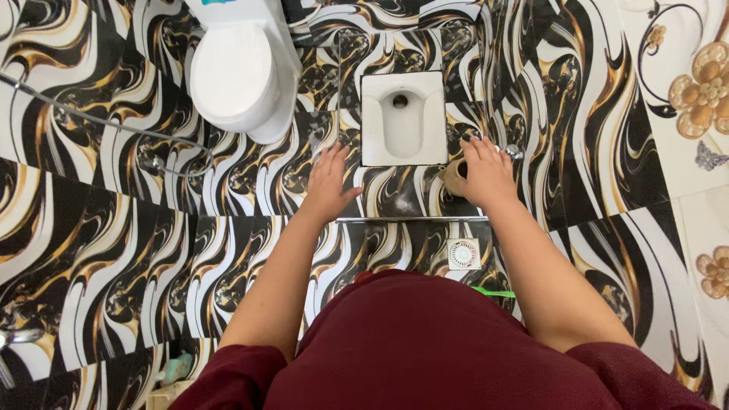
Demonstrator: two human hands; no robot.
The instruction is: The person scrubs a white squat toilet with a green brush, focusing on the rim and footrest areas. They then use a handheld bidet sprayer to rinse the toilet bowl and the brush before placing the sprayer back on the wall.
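Observation:
I look straight down at a bathroom floor of black, white and gold swirl tiles. My left hand is held out flat with fingers apart, holding nothing, just left of a white squat toilet pan. My right hand rests over a small tan cup-like object at the pan's lower right corner; whether the fingers grip it is unclear. A small metal fitting shows just beyond the right fingertips. My dark red garment fills the bottom of the view.
A white sitting toilet with closed lid stands at upper left. A metal hose runs across the tiles at left. A raised step edge crosses below the hands, with a square white floor drain and a green strip beneath it.

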